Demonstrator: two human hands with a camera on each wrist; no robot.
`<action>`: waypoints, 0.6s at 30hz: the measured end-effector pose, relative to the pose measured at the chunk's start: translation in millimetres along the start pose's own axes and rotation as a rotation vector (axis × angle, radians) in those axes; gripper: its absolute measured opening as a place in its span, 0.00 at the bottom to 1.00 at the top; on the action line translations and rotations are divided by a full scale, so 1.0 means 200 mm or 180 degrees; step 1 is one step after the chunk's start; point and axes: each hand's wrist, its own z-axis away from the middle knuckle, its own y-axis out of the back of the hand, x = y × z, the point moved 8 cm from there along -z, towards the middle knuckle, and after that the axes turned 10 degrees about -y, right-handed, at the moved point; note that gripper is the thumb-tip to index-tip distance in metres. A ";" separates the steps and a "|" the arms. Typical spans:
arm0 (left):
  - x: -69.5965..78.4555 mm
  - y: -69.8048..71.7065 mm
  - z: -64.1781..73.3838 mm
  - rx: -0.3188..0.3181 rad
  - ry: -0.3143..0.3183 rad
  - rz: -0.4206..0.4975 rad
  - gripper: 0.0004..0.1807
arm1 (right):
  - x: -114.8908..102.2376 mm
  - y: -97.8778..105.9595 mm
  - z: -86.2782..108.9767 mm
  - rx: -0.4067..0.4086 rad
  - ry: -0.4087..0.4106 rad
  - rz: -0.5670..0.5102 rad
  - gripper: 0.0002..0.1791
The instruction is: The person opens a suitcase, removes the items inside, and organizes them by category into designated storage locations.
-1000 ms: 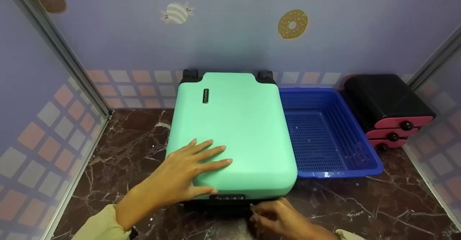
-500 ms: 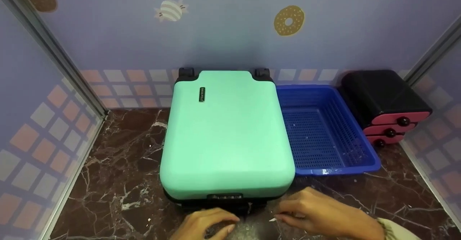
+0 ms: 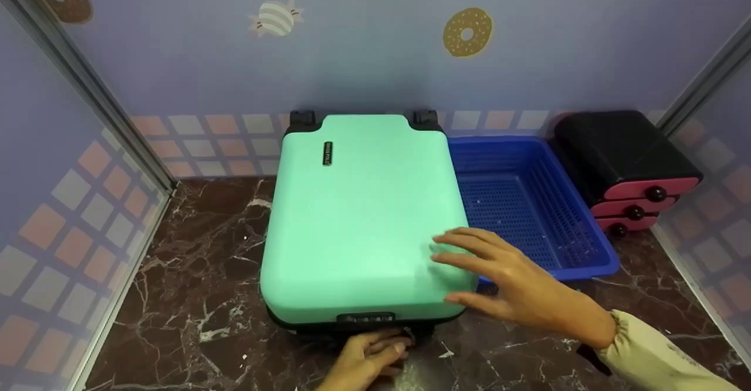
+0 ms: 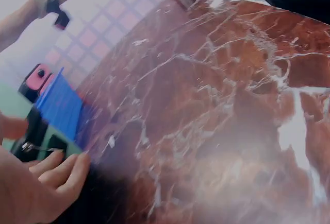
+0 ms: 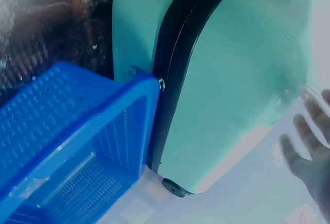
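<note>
A mint-green hard-shell suitcase (image 3: 364, 215) lies flat, its wheels toward the back wall. A black combination lock (image 3: 366, 318) is set in its front edge. Below the lock, my left hand (image 3: 366, 359) has its fingers curled at the zipper pull (image 4: 44, 149), a small metal piece on the black zipper band. My right hand (image 3: 504, 279) hovers by the suitcase's front right corner, fingers spread and holding nothing. In the right wrist view, the zipper band (image 5: 178, 74) runs along the suitcase's side, and blurred fingers (image 5: 309, 136) show at the right edge.
A blue perforated basket (image 3: 587, 256) stands close against the suitcase's right side. Beyond it is a black drawer box (image 3: 633, 144) with red drawer fronts. Dark marbled tabletop (image 3: 199, 273) extends to the left, bounded by patterned panels (image 3: 375, 56).
The left hand has left the suitcase's top and come down to its front edge at the zipper. My right hand has moved from there up to the right front corner, fingers spreading.
</note>
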 end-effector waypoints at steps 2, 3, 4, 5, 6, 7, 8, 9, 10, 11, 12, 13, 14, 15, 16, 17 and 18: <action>-0.02 -0.01 0.00 0.0186 -0.0103 0.0058 0.28 | 0.02 -0.06 0.00 -0.0252 -0.0057 0.0270 0.37; -0.03 -0.01 0.00 0.0292 -0.0151 0.0089 0.28 | 0.03 -0.08 0.00 -0.0335 -0.0058 0.0371 0.39; -0.04 0.00 0.00 0.0393 -0.0201 0.0111 0.28 | 0.04 -0.10 0.00 -0.0377 -0.0032 0.0447 0.40; -0.06 0.00 0.01 0.0491 -0.0224 0.0128 0.28 | 0.04 -0.12 0.00 -0.0396 -0.0004 0.0492 0.41; -0.07 -0.01 0.01 0.0565 -0.0235 0.0127 0.28 | 0.04 -0.13 0.00 -0.0403 0.0024 0.0529 0.42; -0.08 -0.01 0.01 0.0616 -0.0253 0.0118 0.27 | 0.04 -0.14 0.00 -0.0404 0.0049 0.0551 0.42; -0.09 -0.01 0.01 0.0655 -0.0255 0.0106 0.27 | 0.04 -0.14 0.00 -0.0386 0.0069 0.0568 0.42; -0.09 -0.02 0.01 0.0660 -0.0252 0.0108 0.27 | 0.04 -0.14 0.00 -0.0392 0.0063 0.0579 0.42; -0.09 -0.03 0.01 0.0653 -0.0222 0.0115 0.28 | 0.04 -0.14 0.00 -0.0398 0.0050 0.0585 0.42; -0.10 -0.04 0.00 0.0641 -0.0179 0.0129 0.29 | 0.05 -0.14 0.00 -0.0402 0.0039 0.0592 0.43; -0.10 -0.04 -0.01 0.0627 -0.0141 0.0154 0.29 | 0.05 -0.14 0.00 -0.0400 0.0031 0.0599 0.43; -0.09 -0.05 -0.02 0.0609 -0.0113 0.0191 0.29 | 0.05 -0.14 0.00 -0.0401 0.0018 0.0601 0.43; -0.09 -0.06 -0.03 0.0596 -0.0080 0.0230 0.30 | 0.05 -0.14 0.00 -0.0390 0.0017 0.0601 0.43; -0.10 -0.06 -0.04 0.0597 -0.0035 0.0278 0.30 | 0.05 -0.14 0.00 -0.0386 0.0011 0.0598 0.43; -0.10 -0.07 -0.05 0.0610 0.0002 0.0316 0.29 | 0.05 -0.14 0.00 -0.0381 0.0006 0.0589 0.43; -0.10 -0.07 -0.05 0.0628 0.0038 0.0341 0.29 | 0.05 -0.14 0.00 -0.0383 0.0002 0.0569 0.43; -0.10 -0.07 -0.06 0.0641 0.0075 0.0377 0.29 | 0.05 -0.14 0.00 -0.0390 -0.0013 0.0532 0.43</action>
